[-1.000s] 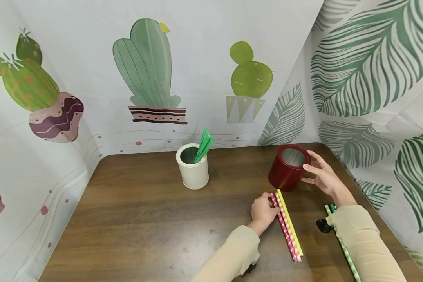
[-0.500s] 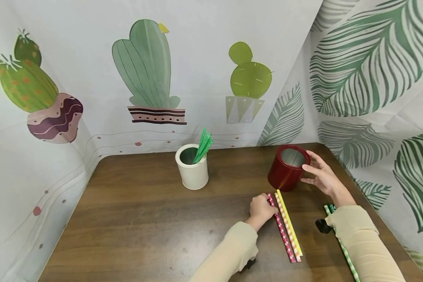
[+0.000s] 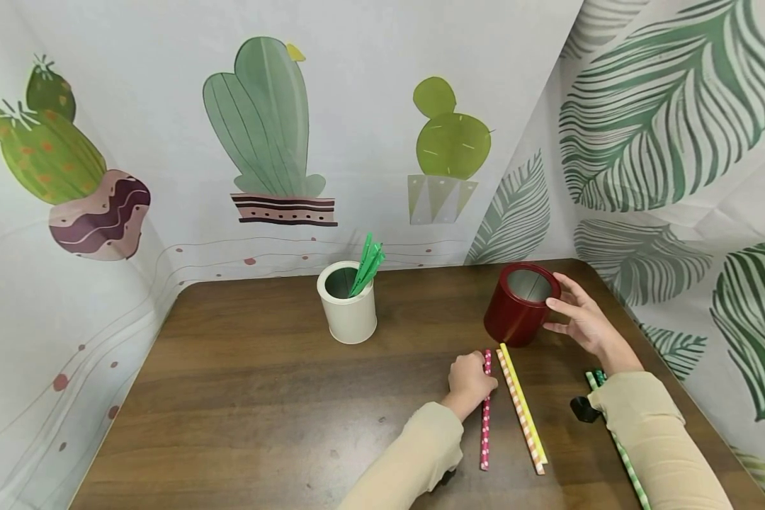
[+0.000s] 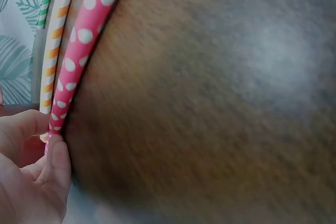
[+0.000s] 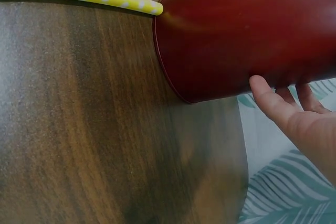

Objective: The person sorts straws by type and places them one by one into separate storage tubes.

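Near its far end, a pink straw with white dots (image 3: 485,432) is pinched between the thumb and fingers of my left hand (image 3: 470,382); the left wrist view shows the pinch on the pink straw (image 4: 79,48) closely. To its right lie an orange-striped straw (image 3: 521,414) and a yellow dotted straw (image 3: 524,404), side by side. My right hand (image 3: 583,319) rests its fingertips against the right side of a dark red canister (image 3: 516,315), which stands upright. In the right wrist view the fingers touch the canister wall (image 5: 236,40) without wrapping round it.
A white canister (image 3: 350,319) holding several green straws (image 3: 368,265) stands at the back middle of the wooden table (image 3: 248,397). Green-striped straws (image 3: 629,464) lie at the right, partly under the right forearm. A patterned cloth (image 3: 370,142) hangs behind.
My left hand has drawn the pink straw leftward, away from the orange-striped and yellow straws, and turned it nearly straight. My right hand and the red canister have stayed put.
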A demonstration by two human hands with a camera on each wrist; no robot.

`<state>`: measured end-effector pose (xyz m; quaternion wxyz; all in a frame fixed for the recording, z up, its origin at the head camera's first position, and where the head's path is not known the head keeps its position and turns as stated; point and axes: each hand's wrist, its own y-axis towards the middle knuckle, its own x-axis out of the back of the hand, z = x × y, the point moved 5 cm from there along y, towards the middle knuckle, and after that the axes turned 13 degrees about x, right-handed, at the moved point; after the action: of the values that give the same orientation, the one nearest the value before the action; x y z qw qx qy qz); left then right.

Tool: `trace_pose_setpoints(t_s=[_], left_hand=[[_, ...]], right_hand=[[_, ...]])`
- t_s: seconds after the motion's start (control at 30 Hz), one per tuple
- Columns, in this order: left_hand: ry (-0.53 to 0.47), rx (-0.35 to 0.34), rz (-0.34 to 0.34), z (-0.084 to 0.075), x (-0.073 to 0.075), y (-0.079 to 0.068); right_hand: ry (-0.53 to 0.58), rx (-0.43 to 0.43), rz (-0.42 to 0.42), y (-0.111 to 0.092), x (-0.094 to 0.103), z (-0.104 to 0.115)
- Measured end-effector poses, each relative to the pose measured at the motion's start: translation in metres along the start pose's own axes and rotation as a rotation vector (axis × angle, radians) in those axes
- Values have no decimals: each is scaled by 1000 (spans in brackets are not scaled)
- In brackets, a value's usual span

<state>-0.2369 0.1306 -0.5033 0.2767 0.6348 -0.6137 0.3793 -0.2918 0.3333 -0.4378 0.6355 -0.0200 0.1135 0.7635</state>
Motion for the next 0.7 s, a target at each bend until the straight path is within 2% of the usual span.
trace_pose_setpoints(t_s=[0.13, 0.33, 0.53, 0.7], left_hand=[[-49, -8, 20, 4, -1, 3], [-229, 19, 120, 8, 6, 16], [-413, 72, 150, 1, 34, 38], [-647, 122, 204, -6, 57, 52]], right_hand=[[3, 0, 1, 0, 0, 0], [4, -6, 2, -1, 0, -1], [5, 3, 1, 0, 1, -1], [0, 2, 4, 0, 1, -1]])
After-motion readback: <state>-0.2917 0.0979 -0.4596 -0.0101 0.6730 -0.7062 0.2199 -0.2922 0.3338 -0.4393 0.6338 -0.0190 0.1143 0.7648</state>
